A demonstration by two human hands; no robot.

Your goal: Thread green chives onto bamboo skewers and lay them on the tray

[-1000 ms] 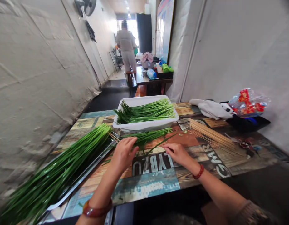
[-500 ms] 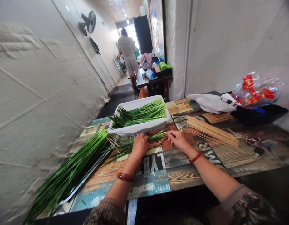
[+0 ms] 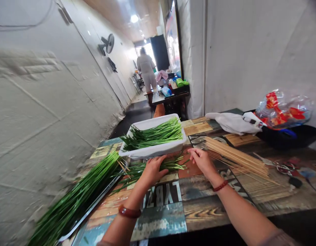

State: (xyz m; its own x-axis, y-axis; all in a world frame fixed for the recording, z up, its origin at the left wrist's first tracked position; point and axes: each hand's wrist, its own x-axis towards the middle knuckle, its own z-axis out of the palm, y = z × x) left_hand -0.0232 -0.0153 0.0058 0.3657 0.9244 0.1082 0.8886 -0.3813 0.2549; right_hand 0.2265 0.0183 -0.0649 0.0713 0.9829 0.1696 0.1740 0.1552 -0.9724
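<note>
My left hand lies over a small bunch of garlic chives on the table, its fingers stretched and the thumb apart. The pale stem ends stick out to its right, and the dark leaves trail out to its left. To the right of those stems, just above the tabletop, is my right hand, its thumb and fingertips closed together. Whatever sits in that pinch, if anything, is too small to make out. Behind both hands stands a white plastic tub with chives laid lengthwise in it.
A large heap of chives rests on a metal tray at the left. Bamboo skewers lie at the right, near scissors. Farther back are a white cloth and a clear plastic bag. A person stands in the distance.
My right hand has moved off the stem ends, slightly to the right. My left hand has opened out over the bunch. The camera view has tilted up a little.
</note>
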